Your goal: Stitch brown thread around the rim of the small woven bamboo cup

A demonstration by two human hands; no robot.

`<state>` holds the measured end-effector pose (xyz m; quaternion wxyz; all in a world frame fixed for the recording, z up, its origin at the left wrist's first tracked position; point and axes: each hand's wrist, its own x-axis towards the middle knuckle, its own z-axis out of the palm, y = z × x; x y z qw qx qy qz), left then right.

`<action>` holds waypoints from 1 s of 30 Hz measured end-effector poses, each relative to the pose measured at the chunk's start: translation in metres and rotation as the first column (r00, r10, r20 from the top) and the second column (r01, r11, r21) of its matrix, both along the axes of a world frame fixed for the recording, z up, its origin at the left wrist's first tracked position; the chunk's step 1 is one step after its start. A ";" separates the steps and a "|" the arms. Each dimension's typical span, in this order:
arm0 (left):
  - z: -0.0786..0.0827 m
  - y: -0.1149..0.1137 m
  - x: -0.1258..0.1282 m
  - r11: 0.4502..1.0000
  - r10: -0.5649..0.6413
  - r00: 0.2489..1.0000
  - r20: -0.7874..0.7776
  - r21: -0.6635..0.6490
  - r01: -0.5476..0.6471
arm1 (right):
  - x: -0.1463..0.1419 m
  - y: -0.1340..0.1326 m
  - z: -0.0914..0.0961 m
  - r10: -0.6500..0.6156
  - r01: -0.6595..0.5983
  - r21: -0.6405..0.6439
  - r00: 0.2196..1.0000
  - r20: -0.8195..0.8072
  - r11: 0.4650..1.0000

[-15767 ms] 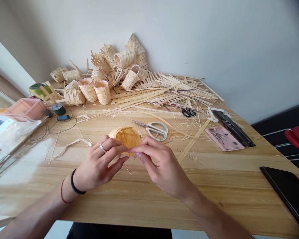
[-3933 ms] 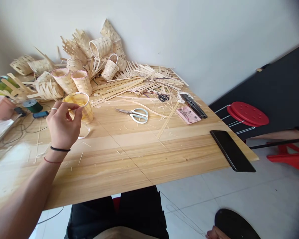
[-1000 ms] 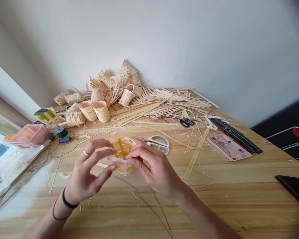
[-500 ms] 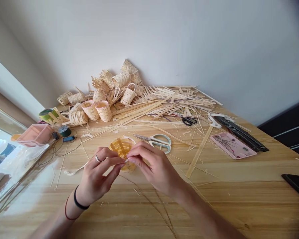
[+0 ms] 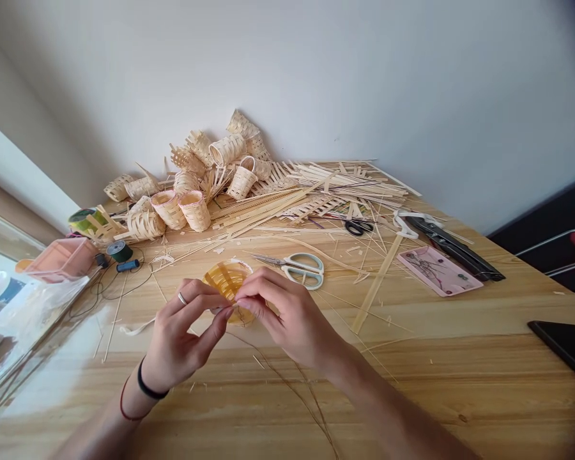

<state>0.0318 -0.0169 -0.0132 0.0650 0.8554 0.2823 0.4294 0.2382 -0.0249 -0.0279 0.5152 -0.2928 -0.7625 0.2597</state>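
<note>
A small woven bamboo basket with a yellowish inside is held tilted over the middle of the table, its mouth toward me and a white strip along its rim. My left hand, wearing a ring, pinches its near edge. My right hand grips the same edge from the other side, fingertips meeting the left hand's. The hands hide the basket's lower part. A thin brown strand trails from the basket down across the table. A white strip lies on the wood left of my left hand.
Woven baskets and bamboo strips are heaped at the back of the wooden table. White-handled scissors, black scissors, a pink card, thread spools and a black phone lie around.
Both hands now hold the basket low over the table, whereas about four seconds ago only my left hand held it upright. The white strip lies closer along the rim, and the view has shifted slightly.
</note>
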 end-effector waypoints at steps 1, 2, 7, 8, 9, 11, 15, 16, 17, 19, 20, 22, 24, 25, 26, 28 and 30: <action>-0.001 0.000 0.000 1.000 0.002 1.000 -0.002 0.004 -0.002 | 0.000 0.000 0.000 -0.005 0.005 0.004 1.000 0.000 1.000; -0.002 0.001 -0.001 1.000 0.005 1.000 -0.004 0.006 -0.005 | -0.001 0.000 -0.001 -0.017 0.017 0.010 1.000 -0.005 1.000; -0.005 0.003 -0.001 1.000 0.023 0.999 -0.028 0.000 -0.023 | 0.000 0.000 0.000 -0.180 0.184 0.069 0.982 -0.060 0.980; -0.005 0.003 -0.001 1.000 0.026 0.999 -0.035 0.000 -0.026 | 0.000 0.000 0.000 -0.196 0.201 0.067 0.978 -0.079 0.977; -0.005 0.004 -0.001 1.000 0.028 0.999 -0.043 -0.001 -0.028 | 0.000 0.000 0.000 -0.195 0.200 0.054 0.976 -0.096 0.978; -0.005 0.004 -0.001 0.999 0.038 0.998 -0.059 -0.006 -0.038 | -0.001 -0.001 0.000 -0.159 0.161 0.007 0.980 -0.123 0.987; -0.006 0.004 0.000 0.997 0.077 0.994 -0.077 -0.001 -0.077 | -0.004 -0.001 -0.003 -0.088 0.071 -0.120 0.986 -0.140 0.990; -0.007 0.004 0.000 0.996 0.086 0.993 -0.081 -0.002 -0.086 | -0.005 -0.002 -0.004 -0.090 0.070 -0.147 0.987 -0.135 0.987; -0.007 0.004 0.000 0.995 0.094 0.992 -0.084 -0.004 -0.095 | -0.006 -0.002 -0.004 -0.099 0.077 -0.165 0.987 -0.129 0.983; -0.008 0.004 0.000 0.994 0.109 0.990 -0.088 -0.009 -0.111 | -0.007 -0.003 -0.004 -0.121 0.099 -0.173 0.985 -0.122 0.980; -0.008 0.004 0.000 0.993 0.116 0.989 -0.087 -0.011 -0.117 | -0.007 -0.004 -0.004 -0.131 0.110 -0.165 0.984 -0.120 0.980; -0.009 0.004 0.000 0.991 0.127 0.988 -0.083 -0.016 -0.129 | -0.007 -0.004 -0.004 -0.156 0.139 -0.143 0.981 -0.112 0.980; -0.010 0.004 -0.001 0.990 0.137 0.988 -0.076 -0.017 -0.139 | -0.007 -0.004 -0.004 -0.194 0.182 -0.129 0.977 -0.093 0.975; -0.010 0.005 -0.001 0.989 0.145 0.987 -0.074 -0.013 -0.146 | -0.007 -0.004 -0.004 -0.210 0.199 -0.124 0.974 -0.084 0.972; -0.010 0.005 -0.001 0.988 0.153 0.986 -0.073 -0.005 -0.154 | -0.008 -0.005 -0.005 -0.219 0.209 -0.122 0.973 -0.077 0.970; -0.010 0.005 -0.001 0.985 0.173 0.982 -0.075 0.018 -0.172 | -0.008 -0.005 -0.006 -0.218 0.208 -0.127 0.974 -0.067 0.970; -0.009 0.005 -0.001 0.981 0.191 0.979 -0.075 0.048 -0.188 | -0.009 -0.006 -0.007 -0.197 0.188 -0.143 0.979 -0.053 0.972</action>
